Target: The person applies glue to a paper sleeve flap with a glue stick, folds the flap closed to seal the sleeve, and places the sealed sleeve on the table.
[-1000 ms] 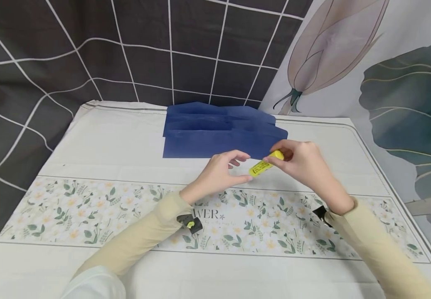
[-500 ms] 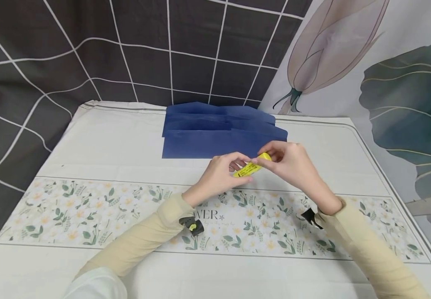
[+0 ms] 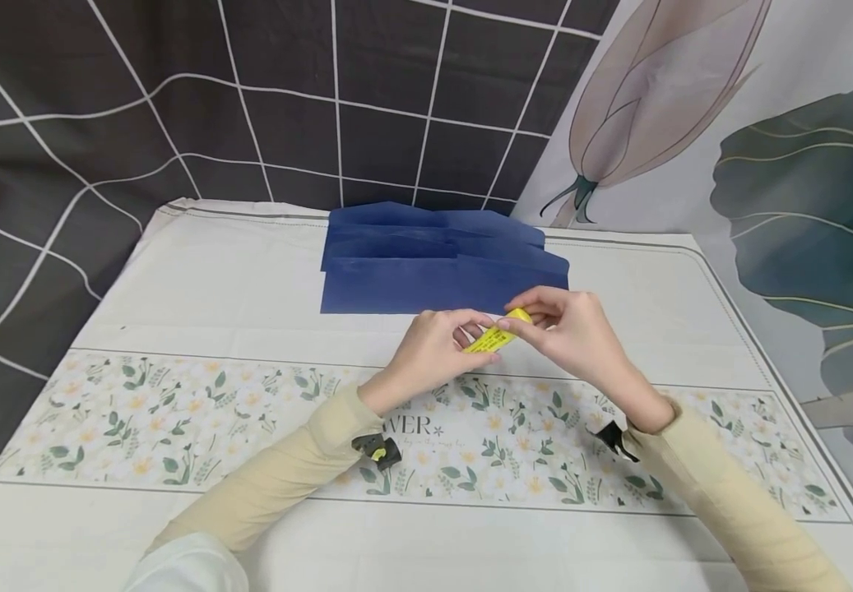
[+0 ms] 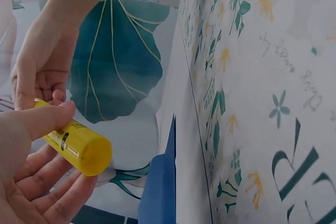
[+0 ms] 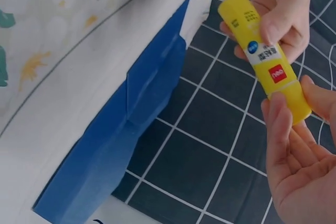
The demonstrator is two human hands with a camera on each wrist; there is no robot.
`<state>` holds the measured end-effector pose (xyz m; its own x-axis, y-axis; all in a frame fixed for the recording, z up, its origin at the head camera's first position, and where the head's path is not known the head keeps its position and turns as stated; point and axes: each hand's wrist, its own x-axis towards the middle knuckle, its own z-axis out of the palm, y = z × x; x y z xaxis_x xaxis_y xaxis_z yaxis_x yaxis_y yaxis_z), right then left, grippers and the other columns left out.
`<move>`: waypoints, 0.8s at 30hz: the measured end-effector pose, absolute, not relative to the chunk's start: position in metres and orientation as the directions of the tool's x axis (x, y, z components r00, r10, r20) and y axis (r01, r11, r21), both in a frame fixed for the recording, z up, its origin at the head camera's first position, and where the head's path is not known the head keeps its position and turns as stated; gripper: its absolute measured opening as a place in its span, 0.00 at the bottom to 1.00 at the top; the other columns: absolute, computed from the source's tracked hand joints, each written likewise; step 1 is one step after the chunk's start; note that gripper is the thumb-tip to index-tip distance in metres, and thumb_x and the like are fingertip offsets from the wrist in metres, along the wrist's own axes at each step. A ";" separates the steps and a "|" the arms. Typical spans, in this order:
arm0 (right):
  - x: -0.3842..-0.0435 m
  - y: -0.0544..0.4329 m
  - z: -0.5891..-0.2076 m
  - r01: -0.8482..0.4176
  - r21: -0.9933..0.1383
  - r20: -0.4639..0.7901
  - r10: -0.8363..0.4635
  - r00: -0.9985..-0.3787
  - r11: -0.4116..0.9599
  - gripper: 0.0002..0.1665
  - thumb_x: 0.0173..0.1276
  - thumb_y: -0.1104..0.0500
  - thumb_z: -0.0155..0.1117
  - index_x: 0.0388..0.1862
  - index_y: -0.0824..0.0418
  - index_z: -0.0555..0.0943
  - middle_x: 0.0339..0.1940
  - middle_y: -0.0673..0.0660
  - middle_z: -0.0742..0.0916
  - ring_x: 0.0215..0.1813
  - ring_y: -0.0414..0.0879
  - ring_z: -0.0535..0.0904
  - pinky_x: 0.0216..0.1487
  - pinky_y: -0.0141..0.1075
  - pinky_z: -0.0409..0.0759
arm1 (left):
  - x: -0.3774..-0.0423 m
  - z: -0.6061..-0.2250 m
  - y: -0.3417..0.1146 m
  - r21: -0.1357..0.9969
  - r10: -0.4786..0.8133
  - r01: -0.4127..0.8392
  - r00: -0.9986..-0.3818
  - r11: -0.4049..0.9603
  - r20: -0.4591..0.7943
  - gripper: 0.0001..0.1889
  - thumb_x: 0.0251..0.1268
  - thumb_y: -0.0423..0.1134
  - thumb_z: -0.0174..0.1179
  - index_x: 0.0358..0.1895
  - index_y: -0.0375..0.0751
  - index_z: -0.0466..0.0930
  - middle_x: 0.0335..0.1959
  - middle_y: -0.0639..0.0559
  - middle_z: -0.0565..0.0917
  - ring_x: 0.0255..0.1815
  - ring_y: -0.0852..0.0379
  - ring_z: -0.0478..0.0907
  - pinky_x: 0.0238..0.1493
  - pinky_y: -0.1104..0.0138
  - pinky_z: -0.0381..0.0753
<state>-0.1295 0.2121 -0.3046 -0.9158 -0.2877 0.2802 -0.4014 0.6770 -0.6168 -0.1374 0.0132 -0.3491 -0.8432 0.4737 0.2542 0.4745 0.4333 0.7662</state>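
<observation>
A yellow glue stick [image 3: 491, 339] with a printed label is held slantwise above the cloth. My left hand [image 3: 429, 349] grips its lower end; in the left wrist view the thumb lies across the barrel [image 4: 84, 148] and the other fingers pass beneath. My right hand [image 3: 577, 333] pinches the cap end between thumb and fingers. The right wrist view shows the red and blue marks of the glue stick [image 5: 262, 53] between both hands. Just beyond the hands lie overlapping dark blue envelopes [image 3: 396, 288], their flaps toward the back.
A white tablecloth [image 3: 197, 288] with a band of printed flowers [image 3: 174, 411] covers the table. Behind it hangs a dark curtain [image 3: 382, 140] with white grid lines. A curtain with large printed leaves [image 3: 804, 214] hangs to the right.
The right hand has brought the glue stick left and slightly down to the left hand, which has closed its fingers around the lower end. The envelopes have not moved.
</observation>
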 end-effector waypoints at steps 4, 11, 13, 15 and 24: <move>-0.126 0.211 -0.308 -0.412 -0.625 0.308 -0.276 -0.911 0.663 0.09 0.58 0.59 0.72 0.37 0.61 0.86 0.30 0.54 0.90 0.26 0.34 0.82 0.26 0.31 0.80 | -0.136 -0.347 0.012 0.724 0.501 0.520 -0.820 0.454 0.275 0.21 0.53 0.45 0.71 0.50 0.42 0.83 0.34 0.52 0.88 0.30 0.63 0.82 0.32 0.77 0.78; -0.121 0.211 -0.313 -0.415 -0.644 0.332 -0.254 -0.908 0.642 0.09 0.58 0.60 0.73 0.37 0.62 0.86 0.30 0.54 0.90 0.26 0.32 0.82 0.25 0.27 0.77 | -0.134 -0.344 0.010 0.681 0.533 0.559 -0.797 0.472 0.285 0.19 0.54 0.45 0.71 0.49 0.42 0.83 0.32 0.53 0.87 0.30 0.63 0.81 0.32 0.77 0.77; -0.121 0.211 -0.314 -0.411 -0.653 0.330 -0.250 -0.910 0.636 0.08 0.58 0.60 0.72 0.36 0.61 0.86 0.29 0.54 0.90 0.25 0.32 0.81 0.23 0.27 0.76 | -0.133 -0.342 0.010 0.670 0.546 0.568 -0.790 0.479 0.279 0.19 0.54 0.45 0.70 0.49 0.42 0.83 0.32 0.53 0.87 0.30 0.63 0.81 0.33 0.76 0.76; -0.120 0.211 -0.315 -0.407 -0.658 0.328 -0.245 -0.912 0.633 0.07 0.58 0.60 0.72 0.36 0.60 0.87 0.28 0.54 0.90 0.25 0.32 0.81 0.22 0.28 0.74 | -0.133 -0.340 0.010 0.655 0.561 0.578 -0.782 0.488 0.272 0.19 0.55 0.45 0.70 0.49 0.42 0.83 0.32 0.53 0.87 0.30 0.63 0.81 0.33 0.75 0.76; -0.116 0.209 -0.318 -0.451 -0.664 0.373 -0.258 -0.891 0.596 0.06 0.57 0.63 0.72 0.35 0.60 0.87 0.26 0.52 0.89 0.26 0.33 0.78 0.23 0.28 0.69 | -0.131 -0.336 0.009 0.616 0.633 0.618 -0.737 0.489 0.237 0.18 0.60 0.44 0.66 0.52 0.42 0.82 0.29 0.53 0.87 0.23 0.63 0.76 0.28 0.75 0.71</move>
